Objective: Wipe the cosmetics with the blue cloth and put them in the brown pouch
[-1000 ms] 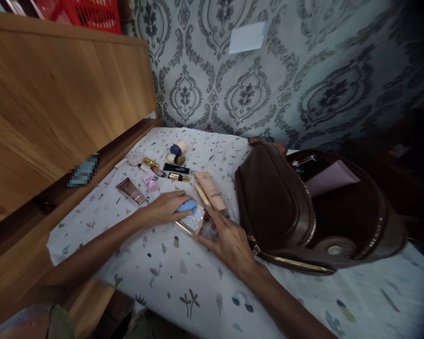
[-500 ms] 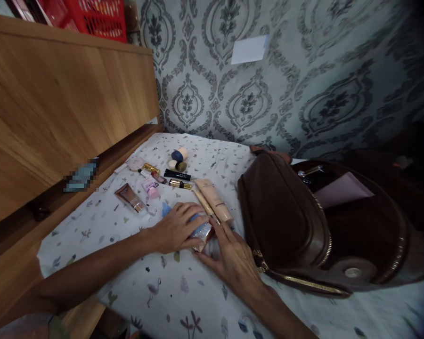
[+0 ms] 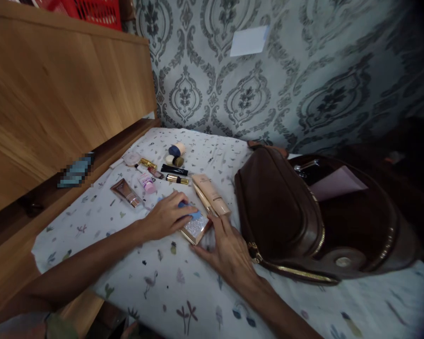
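Note:
A small gold-edged compact [image 3: 197,229] with a glittery silver top lies on the patterned sheet. My left hand [image 3: 167,216] is closed on a blue cloth [image 3: 191,212], which rests on the compact's far left part; the palm hides the rest of the cloth. On the other side, my right hand [image 3: 230,249] holds the compact between its thumb at the near edge and its fingers at the right edge. Just beyond the right fingertips are a beige tube [image 3: 212,194] and a slim gold-beige stick [image 3: 202,197]. A brown tube [image 3: 127,193] lies left of my left hand.
An open brown leather bag [image 3: 275,202] stands at the right, a pink sheet-like item [image 3: 339,182] inside. Behind my hands lie a pink bottle [image 3: 147,182], a black tube [image 3: 174,170] and several other cosmetics. A wooden cabinet [image 3: 70,84] borders the left side.
My left hand with the blue cloth has slid left and away, uncovering more of the glittery top. My right hand stays at the compact. The view has shifted slightly.

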### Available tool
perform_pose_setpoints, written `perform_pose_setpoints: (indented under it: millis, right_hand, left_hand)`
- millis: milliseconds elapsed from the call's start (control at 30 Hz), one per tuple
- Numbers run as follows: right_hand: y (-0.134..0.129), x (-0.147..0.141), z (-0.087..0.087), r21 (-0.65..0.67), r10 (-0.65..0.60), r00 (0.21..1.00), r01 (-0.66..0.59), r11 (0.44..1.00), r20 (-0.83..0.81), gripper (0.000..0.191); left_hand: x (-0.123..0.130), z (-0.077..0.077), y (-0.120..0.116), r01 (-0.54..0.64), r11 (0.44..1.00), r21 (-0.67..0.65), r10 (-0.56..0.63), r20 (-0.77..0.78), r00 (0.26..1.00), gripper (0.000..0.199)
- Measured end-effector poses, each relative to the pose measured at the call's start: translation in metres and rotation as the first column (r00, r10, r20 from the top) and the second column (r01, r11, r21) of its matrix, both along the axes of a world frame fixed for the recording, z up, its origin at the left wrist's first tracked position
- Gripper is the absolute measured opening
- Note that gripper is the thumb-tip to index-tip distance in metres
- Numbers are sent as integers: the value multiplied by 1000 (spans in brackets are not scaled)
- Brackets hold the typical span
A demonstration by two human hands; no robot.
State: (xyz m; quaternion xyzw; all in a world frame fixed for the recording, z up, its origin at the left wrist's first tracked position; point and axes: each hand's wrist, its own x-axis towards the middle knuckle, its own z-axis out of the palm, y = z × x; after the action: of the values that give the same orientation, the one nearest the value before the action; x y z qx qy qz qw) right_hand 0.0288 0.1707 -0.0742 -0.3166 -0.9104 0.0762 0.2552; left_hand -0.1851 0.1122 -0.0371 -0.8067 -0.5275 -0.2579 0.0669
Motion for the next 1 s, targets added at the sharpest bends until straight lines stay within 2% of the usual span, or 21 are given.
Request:
perform_pose_setpoints:
  millis: [133,267,333,433,600,800,1000]
  right_hand:
    - [0,-1,4,-63,-6,1000,6,998,0,62]
    - [1,1,6,-157,22,1000,-24,987,-10,59]
    - [0,2,5,-177,28,999,-32,984,-25,56]
    - [0,2,4,-166,34,997,-45,985,-68,57]
    - [1,1,3,-173,31,993,-50,984,-112,55]
    - [1,2,6,-221,34,991,-62,973,-131,55]
    - [3,4,6,-253,76,979,-122,960,-187,58]
  left_hand:
    - [10,0,-2,15,996,89,-7,-87,996,26]
    - [27,1,0,108,981,162,-76,-192,978,21]
    - [30,1,1,91,982,167,-59,-189,980,22]
    - [26,0,4,-10,993,118,25,-125,992,27]
    - [13,0,6,-158,984,-79,161,26,987,26]
    - [6,6,6,-218,947,-238,252,124,960,23]
    - [4,4,5,-198,956,-216,244,208,947,26]
